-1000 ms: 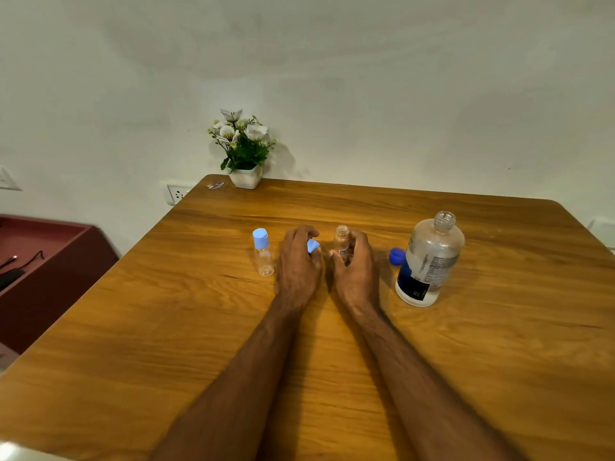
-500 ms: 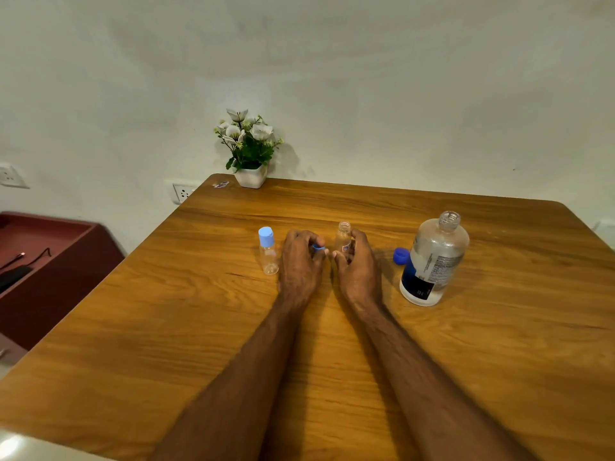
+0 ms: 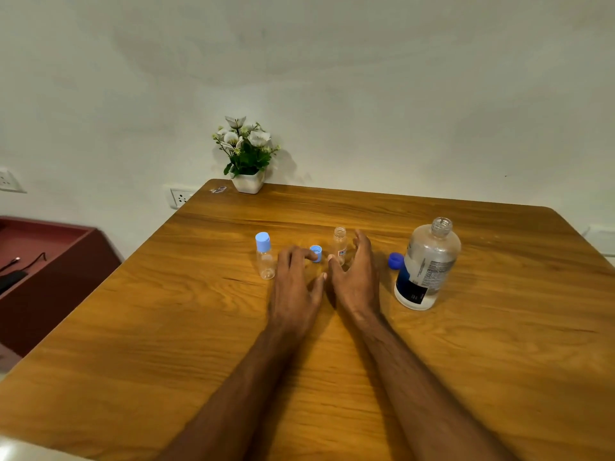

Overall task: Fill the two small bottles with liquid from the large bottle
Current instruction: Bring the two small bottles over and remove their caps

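On the wooden table (image 3: 466, 354), a small clear bottle (image 3: 339, 242) stands uncapped just beyond my right hand (image 3: 356, 277), whose fingers are spread and off the bottle. Its light blue cap (image 3: 316, 253) lies on the table at the fingertips of my left hand (image 3: 294, 287); the thumb is well away from the cap. A second small bottle (image 3: 265, 257) with a light blue cap stands left of my left hand. At the right stands the large clear bottle (image 3: 429, 266), uncapped and holding liquid, with its dark blue cap (image 3: 396, 261) beside it.
A white pot of artificial flowers (image 3: 248, 161) stands at the table's far left corner. Left of the table is a dark red cabinet (image 3: 50, 261) with a black cable on top. Wall sockets (image 3: 179, 197) sit behind the table edge.
My left hand has set the light blue cap down and loosened. My right hand has let go of the uncapped small bottle and spread its fingers.
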